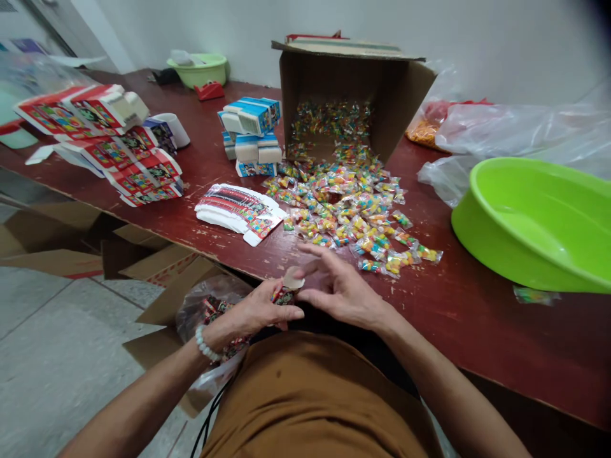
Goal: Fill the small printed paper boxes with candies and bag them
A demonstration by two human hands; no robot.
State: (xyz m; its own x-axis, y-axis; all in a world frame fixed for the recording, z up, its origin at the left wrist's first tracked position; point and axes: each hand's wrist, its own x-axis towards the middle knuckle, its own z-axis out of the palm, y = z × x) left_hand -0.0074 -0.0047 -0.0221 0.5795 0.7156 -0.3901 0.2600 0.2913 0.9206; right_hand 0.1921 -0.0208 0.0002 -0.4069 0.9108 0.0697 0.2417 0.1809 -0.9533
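Observation:
Near the table's front edge, my left hand (265, 305) is wrapped round a small printed carton (285, 294). The carton's pale top flap (293, 278) stands up, and much of its body is hidden by my fingers. Close against the flap is my right hand (338, 286), its thumb and fingers apart. Just beyond it, many clear-wrapped packets of colourful candy (353, 203) are spread on the table. A fanned stack of flat printed cartons (241, 211) lies left of the candy.
A cardboard box (405, 102) on its side spills candy onto the red table (477, 331). Blue cartons (252, 133) and red cartons (138, 159) are stacked on the left. A green basin (477, 229) stands right. Below left, filled cartons lie in an opened cardboard box (162, 312).

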